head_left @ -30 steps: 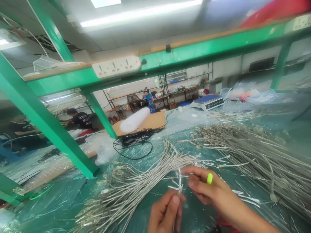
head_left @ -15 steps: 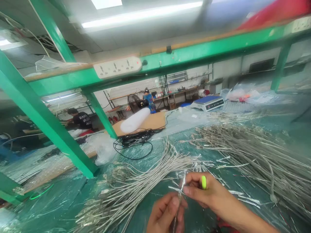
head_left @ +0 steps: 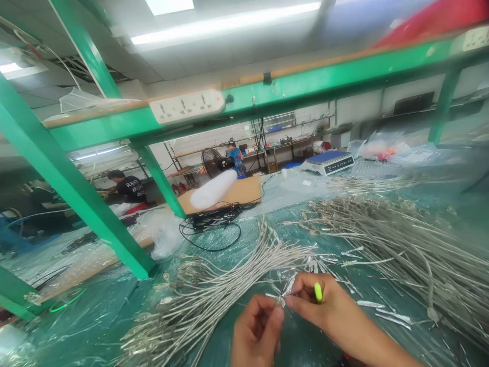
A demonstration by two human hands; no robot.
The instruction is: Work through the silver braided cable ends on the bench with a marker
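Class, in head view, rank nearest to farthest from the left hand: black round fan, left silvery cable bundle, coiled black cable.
1. Left silvery cable bundle: beside left hand.
2. Coiled black cable: beyond the bundle.
3. Black round fan: background.

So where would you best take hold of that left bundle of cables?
Probably around the middle of the left bundle, from the near side: the cables lie close together there, while both ends fan out, and green tabletop shows along that edge.

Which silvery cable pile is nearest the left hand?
The left pile, just beside the left hand; the big right pile lies farther off, past the right hand.
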